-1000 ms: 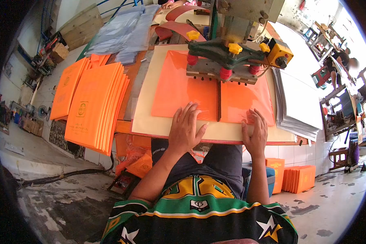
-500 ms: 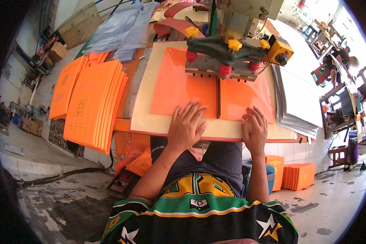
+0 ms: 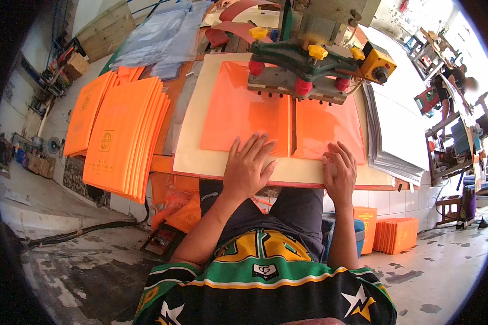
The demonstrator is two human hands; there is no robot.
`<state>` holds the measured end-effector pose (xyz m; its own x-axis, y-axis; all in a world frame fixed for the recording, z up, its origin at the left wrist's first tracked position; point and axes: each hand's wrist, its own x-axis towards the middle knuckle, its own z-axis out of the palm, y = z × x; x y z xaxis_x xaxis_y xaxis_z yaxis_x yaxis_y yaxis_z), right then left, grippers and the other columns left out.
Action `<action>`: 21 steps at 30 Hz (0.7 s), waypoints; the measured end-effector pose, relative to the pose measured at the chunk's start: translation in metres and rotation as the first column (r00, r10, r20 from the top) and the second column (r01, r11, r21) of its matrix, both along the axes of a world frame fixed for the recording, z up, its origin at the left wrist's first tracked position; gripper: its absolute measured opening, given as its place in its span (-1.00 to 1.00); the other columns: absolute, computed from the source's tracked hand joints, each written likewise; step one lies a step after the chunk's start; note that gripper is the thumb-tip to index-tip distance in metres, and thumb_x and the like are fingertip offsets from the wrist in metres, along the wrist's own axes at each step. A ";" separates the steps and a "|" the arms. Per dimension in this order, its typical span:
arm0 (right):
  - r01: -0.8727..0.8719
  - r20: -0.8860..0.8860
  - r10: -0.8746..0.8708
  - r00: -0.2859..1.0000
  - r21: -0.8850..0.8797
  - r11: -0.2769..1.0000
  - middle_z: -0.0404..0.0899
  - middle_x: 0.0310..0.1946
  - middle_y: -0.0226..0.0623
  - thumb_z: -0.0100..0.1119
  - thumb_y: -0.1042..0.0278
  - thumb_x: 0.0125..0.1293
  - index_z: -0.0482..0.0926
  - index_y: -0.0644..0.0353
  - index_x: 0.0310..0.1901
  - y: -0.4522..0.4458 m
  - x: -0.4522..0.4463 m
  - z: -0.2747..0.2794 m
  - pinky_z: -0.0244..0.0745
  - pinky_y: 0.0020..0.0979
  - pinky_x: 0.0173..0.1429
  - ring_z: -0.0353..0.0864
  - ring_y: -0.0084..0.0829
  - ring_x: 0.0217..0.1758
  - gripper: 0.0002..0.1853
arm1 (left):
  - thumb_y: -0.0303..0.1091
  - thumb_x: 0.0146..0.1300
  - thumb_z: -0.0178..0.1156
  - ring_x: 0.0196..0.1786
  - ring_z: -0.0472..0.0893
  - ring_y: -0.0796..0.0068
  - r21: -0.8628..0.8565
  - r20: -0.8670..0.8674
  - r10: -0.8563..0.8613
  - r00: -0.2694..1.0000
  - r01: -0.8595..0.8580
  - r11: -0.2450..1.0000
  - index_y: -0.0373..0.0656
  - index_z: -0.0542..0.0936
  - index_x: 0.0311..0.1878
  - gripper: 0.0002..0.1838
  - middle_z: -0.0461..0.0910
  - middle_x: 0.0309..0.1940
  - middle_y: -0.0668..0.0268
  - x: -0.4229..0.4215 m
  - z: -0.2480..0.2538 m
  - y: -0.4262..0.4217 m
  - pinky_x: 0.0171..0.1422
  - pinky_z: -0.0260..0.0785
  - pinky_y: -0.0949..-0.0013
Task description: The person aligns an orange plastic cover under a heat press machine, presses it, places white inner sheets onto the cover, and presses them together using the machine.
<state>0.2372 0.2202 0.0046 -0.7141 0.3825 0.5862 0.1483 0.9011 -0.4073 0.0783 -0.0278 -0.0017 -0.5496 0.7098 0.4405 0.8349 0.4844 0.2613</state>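
- Left hand (image 3: 248, 169): fingers spread, gripping nothing, on the near edge of the orange cover (image 3: 244, 116).
- Right hand (image 3: 339, 169): loosely curled, seemingly empty, at its near-right edge.
- Press head (image 3: 303, 60): over the cover's far part; best steady the cover flat, fingertips clear.

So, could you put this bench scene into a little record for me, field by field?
Left hand: fingers spread over near edge of glossy orange cover
Right hand: fingers bent, at the cover's near edge
Underneath: cream board
Overhead: green-framed press head; contact with cover unclear
Left: printed orange folders, bunched
Right: stacked white sheets
Far left: transparent plastic sheets
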 end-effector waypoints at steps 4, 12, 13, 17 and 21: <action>-0.002 -0.003 0.002 1.000 -0.003 1.000 0.81 0.30 -0.11 0.42 0.37 0.50 0.80 0.21 -0.07 0.000 0.001 0.001 0.51 0.06 0.61 0.63 0.04 0.56 -0.88 | 0.05 0.66 0.20 0.74 0.43 0.10 -0.002 0.013 -0.001 1.000 0.001 1.000 -0.03 0.62 0.55 -0.43 0.50 0.68 0.20 0.000 0.001 0.000 0.83 0.07 -0.32; -0.016 -0.012 0.016 1.000 -0.014 1.000 0.81 0.30 -0.09 0.40 0.39 0.50 0.80 0.21 -0.07 0.000 -0.001 0.002 0.50 0.05 0.61 0.64 0.05 0.56 -0.89 | 0.04 0.63 0.22 0.73 0.43 0.10 0.007 0.000 -0.006 1.000 0.006 1.000 -0.03 0.61 0.55 -0.43 0.53 0.65 0.16 0.000 0.003 0.000 0.83 0.08 -0.32; -0.016 -0.013 0.015 1.000 -0.014 1.000 0.81 0.30 -0.09 0.40 0.40 0.50 0.80 0.21 -0.07 0.000 -0.001 0.002 0.50 0.05 0.61 0.64 0.06 0.55 -0.89 | 0.03 0.64 0.21 0.74 0.43 0.09 0.008 0.007 -0.007 1.000 0.007 1.000 -0.04 0.62 0.54 -0.44 0.52 0.66 0.17 0.000 0.004 0.000 0.84 0.06 -0.31; -0.015 -0.010 0.015 1.000 -0.009 1.000 0.81 0.30 -0.09 0.39 0.40 0.50 0.80 0.21 -0.07 0.001 0.000 0.001 0.50 0.05 0.60 0.64 0.06 0.55 -0.89 | 0.03 0.65 0.21 0.74 0.43 0.09 0.002 0.003 -0.004 1.000 0.004 1.000 -0.04 0.62 0.54 -0.44 0.52 0.66 0.17 0.000 0.003 0.000 0.84 0.05 -0.31; -0.014 -0.010 0.013 1.000 -0.013 1.000 0.81 0.30 -0.09 0.39 0.41 0.49 0.80 0.21 -0.06 0.002 0.000 0.001 0.50 0.05 0.61 0.64 0.05 0.55 -0.89 | 0.03 0.65 0.20 0.72 0.45 0.12 0.018 -0.007 -0.010 1.000 0.010 1.000 -0.04 0.63 0.53 -0.46 0.54 0.64 0.17 0.000 0.002 0.000 0.84 0.06 -0.28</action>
